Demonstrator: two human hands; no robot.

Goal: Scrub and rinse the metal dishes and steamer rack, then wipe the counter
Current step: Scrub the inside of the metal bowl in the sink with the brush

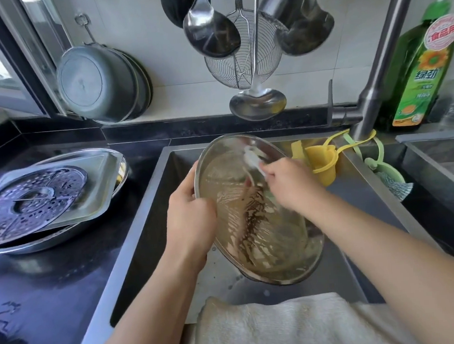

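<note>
towel draped on sink front edge, nearest. behind it, oval metal dish tilted over the basin, long axis running near-right to far-left. left hand grips its left rim; right hand pinches a blurred scrubber against the far inner surface. steamer rack waits on left counter.

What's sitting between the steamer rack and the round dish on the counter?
In the head view, a rectangular metal tray lies under the steamer rack and on the round dish.
</note>
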